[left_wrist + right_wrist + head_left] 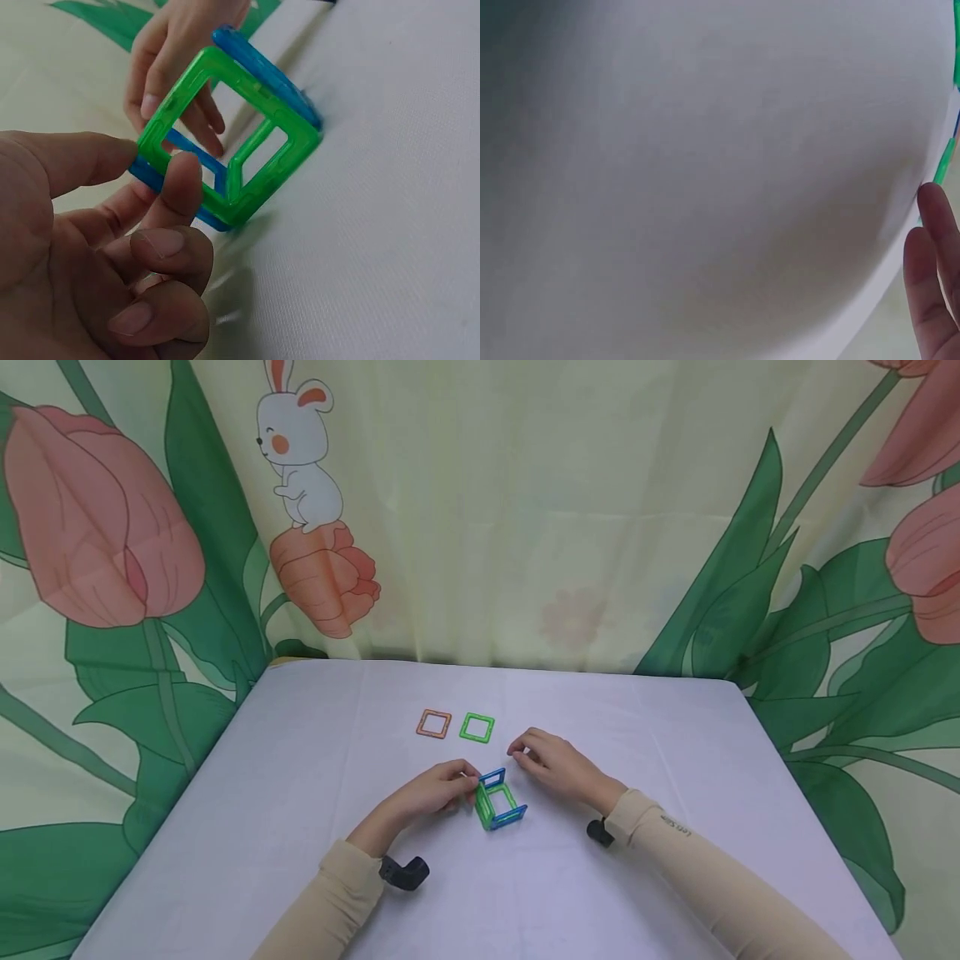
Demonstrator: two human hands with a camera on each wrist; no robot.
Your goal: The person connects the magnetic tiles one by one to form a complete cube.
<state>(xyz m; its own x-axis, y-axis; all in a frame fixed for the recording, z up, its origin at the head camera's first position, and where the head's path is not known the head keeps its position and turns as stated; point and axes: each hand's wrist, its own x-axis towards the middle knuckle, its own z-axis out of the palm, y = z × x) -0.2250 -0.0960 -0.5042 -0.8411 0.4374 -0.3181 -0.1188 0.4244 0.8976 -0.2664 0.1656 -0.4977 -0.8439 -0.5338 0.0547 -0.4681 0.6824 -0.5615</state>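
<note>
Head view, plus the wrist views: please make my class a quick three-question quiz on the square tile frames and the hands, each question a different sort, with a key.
1. True or false: both the left hand and the right hand grip the partly built box.
2. Multiple choice: what colour is the loose square tile nearest the right hand?
A) orange
B) green
C) blue
3. Fill in: the box's two opposite side tiles are ____.

Key
1. False: the left hand is at the box, while the right hand holds nothing.
2. B
3. blue
</note>
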